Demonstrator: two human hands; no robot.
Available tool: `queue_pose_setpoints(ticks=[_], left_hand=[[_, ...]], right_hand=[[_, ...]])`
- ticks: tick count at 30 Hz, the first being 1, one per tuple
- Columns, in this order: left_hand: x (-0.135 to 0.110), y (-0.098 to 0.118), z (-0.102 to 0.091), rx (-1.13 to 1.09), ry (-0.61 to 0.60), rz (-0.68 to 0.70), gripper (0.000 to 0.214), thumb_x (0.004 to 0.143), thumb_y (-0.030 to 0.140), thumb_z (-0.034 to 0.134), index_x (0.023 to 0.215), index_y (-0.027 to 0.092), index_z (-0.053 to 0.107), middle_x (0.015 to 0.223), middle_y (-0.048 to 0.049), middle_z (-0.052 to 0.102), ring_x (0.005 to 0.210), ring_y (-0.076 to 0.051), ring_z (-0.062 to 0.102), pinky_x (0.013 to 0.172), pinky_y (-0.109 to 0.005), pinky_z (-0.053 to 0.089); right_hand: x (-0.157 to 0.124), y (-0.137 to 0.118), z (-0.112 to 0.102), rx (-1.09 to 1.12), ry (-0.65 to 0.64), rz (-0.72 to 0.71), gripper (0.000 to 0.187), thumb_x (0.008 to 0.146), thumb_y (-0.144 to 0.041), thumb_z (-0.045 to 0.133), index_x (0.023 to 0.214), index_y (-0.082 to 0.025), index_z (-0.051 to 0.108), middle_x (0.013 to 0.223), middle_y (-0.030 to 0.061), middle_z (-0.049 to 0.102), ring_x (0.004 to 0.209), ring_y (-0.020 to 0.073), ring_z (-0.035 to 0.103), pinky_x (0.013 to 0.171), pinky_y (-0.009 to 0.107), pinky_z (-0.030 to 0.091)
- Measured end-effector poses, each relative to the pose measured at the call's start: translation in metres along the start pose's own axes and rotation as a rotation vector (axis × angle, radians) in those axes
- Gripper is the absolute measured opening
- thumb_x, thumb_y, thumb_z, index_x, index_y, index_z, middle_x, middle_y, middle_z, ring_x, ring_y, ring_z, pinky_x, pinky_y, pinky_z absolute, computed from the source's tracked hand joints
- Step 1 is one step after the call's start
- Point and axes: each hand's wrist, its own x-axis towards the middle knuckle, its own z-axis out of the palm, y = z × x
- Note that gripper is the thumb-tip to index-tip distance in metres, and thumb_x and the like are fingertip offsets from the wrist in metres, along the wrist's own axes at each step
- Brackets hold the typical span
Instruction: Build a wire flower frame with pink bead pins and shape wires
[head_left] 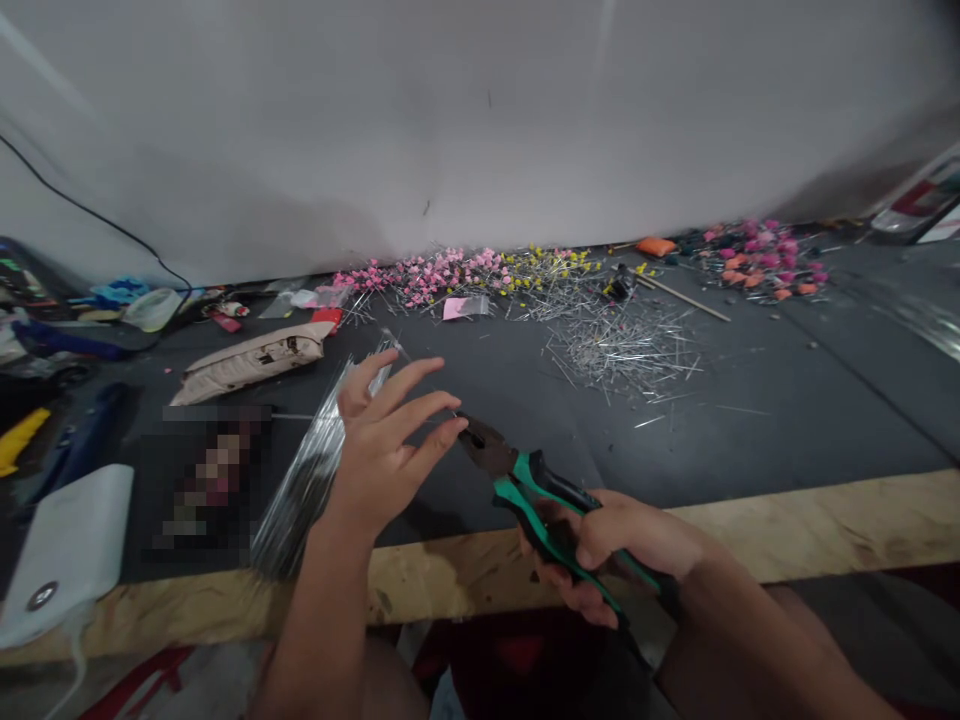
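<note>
My right hand (pixel 637 535) is wrapped round the green-and-black handles of a pair of pliers (pixel 551 505), whose dark jaws point up and left. At the jaw tips, the thumb and index finger of my left hand (pixel 386 435) pinch a thin metal wire (pixel 300 416). Part of that wire is hidden behind the hand, and its end at the jaws is too small to make out. The other left fingers are spread. Beside my left forearm lies a bundle of straight silvery wires (pixel 307 480), reaching over the table's front edge.
A heap of short wire pieces (pixel 626 345) lies right of centre. Behind it are pink-headed (pixel 442 272), yellow-headed (pixel 559 268) and magenta-and-orange (pixel 772 255) stems. A beige pouch (pixel 255 362) and a white power bank (pixel 71 555) are at left. A pale wall (pixel 480 120) borders the back.
</note>
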Motion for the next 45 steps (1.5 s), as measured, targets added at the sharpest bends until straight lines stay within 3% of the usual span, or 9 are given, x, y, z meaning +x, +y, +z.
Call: queue_pose_setpoints(ticks=[4, 7, 13, 18, 26, 32, 35, 38, 45], left_hand=[[-0.002, 0.003, 0.011, 0.088, 0.004, -0.059, 0.008, 0.079, 0.03, 0.06, 0.077, 0.025, 0.067, 0.078, -0.0001, 0.069, 0.084, -0.021, 0.059, 0.097, -0.043, 0.026], [-0.004, 0.012, 0.021, 0.158, -0.022, -0.224, 0.02, 0.083, 0.034, 0.052, 0.074, 0.021, 0.064, 0.071, -0.001, 0.067, 0.071, -0.017, 0.059, 0.073, -0.029, 0.04], [-0.005, 0.024, 0.037, 0.275, -0.129, -0.456, 0.035, 0.086, 0.042, 0.043, 0.062, 0.018, 0.052, 0.048, 0.0024, 0.05, 0.044, -0.011, 0.045, 0.047, -0.024, 0.026], [-0.007, 0.029, 0.041, 0.099, -0.244, -0.499, 0.04, 0.088, 0.042, 0.039, 0.057, 0.018, 0.047, 0.046, 0.0035, 0.047, 0.043, -0.01, 0.043, 0.047, -0.023, 0.026], [-0.007, 0.017, 0.026, -0.32, -0.38, -0.462, 0.021, 0.086, 0.031, 0.045, 0.085, 0.023, 0.064, 0.079, 0.0019, 0.068, 0.07, -0.013, 0.06, 0.062, -0.022, 0.042], [-0.01, 0.007, 0.035, -0.43, -0.136, -0.577, 0.024, 0.069, 0.037, 0.068, 0.087, 0.022, 0.063, 0.077, -0.0002, 0.066, 0.071, -0.015, 0.062, 0.064, -0.025, 0.049], [-0.009, 0.011, 0.036, -0.455, -0.01, -0.541, 0.03, 0.067, 0.035, 0.07, 0.091, 0.021, 0.062, 0.082, -0.0014, 0.063, 0.074, -0.015, 0.061, 0.066, -0.025, 0.051], [-0.006, 0.015, 0.035, -0.388, 0.074, -0.464, 0.016, 0.07, 0.032, 0.067, 0.079, 0.019, 0.062, 0.086, -0.0021, 0.06, 0.076, -0.013, 0.059, 0.064, -0.022, 0.05], [-0.001, 0.007, 0.034, -0.447, 0.098, -0.425, 0.011, 0.079, 0.026, 0.057, 0.086, 0.021, 0.063, 0.086, -0.0016, 0.063, 0.077, -0.013, 0.06, 0.062, -0.021, 0.049]], right_hand=[[0.002, -0.001, -0.002, 0.046, 0.021, -0.021, 0.031, 0.058, -0.011, 0.047, 0.088, -0.011, 0.055, 0.064, 0.0039, 0.052, 0.046, 0.0106, 0.046, 0.041, 0.022, 0.034], [0.006, 0.001, -0.004, 0.089, 0.04, -0.031, 0.031, 0.059, -0.011, 0.047, 0.09, -0.012, 0.054, 0.067, 0.0038, 0.052, 0.048, 0.0107, 0.046, 0.042, 0.022, 0.035], [0.014, 0.008, -0.011, 0.079, 0.137, -0.041, 0.029, 0.062, -0.013, 0.047, 0.091, -0.014, 0.054, 0.068, 0.003, 0.052, 0.048, 0.0106, 0.046, 0.041, 0.022, 0.034], [0.018, 0.009, -0.012, 0.046, 0.215, -0.055, 0.029, 0.062, -0.015, 0.047, 0.09, -0.014, 0.055, 0.068, 0.0026, 0.052, 0.048, 0.0107, 0.045, 0.041, 0.022, 0.033], [0.01, -0.002, -0.009, 0.084, 0.168, -0.077, 0.025, 0.061, -0.014, 0.045, 0.083, -0.013, 0.056, 0.069, 0.0028, 0.052, 0.049, 0.01, 0.044, 0.042, 0.022, 0.033], [0.009, 0.001, -0.011, 0.056, 0.133, -0.03, 0.03, 0.062, -0.013, 0.047, 0.091, -0.013, 0.056, 0.069, 0.0032, 0.052, 0.049, 0.0106, 0.046, 0.042, 0.022, 0.036], [0.009, 0.002, -0.01, 0.04, 0.111, -0.024, 0.031, 0.063, -0.012, 0.047, 0.093, -0.013, 0.055, 0.069, 0.0036, 0.053, 0.049, 0.0106, 0.047, 0.041, 0.022, 0.035], [0.008, 0.002, -0.008, 0.012, 0.086, -0.019, 0.032, 0.062, -0.011, 0.047, 0.092, -0.013, 0.056, 0.068, 0.0034, 0.053, 0.048, 0.0106, 0.047, 0.04, 0.021, 0.034], [0.008, 0.003, -0.004, -0.066, 0.077, -0.017, 0.028, 0.06, -0.011, 0.048, 0.086, -0.011, 0.057, 0.064, 0.0028, 0.052, 0.047, 0.0103, 0.045, 0.038, 0.021, 0.037]])
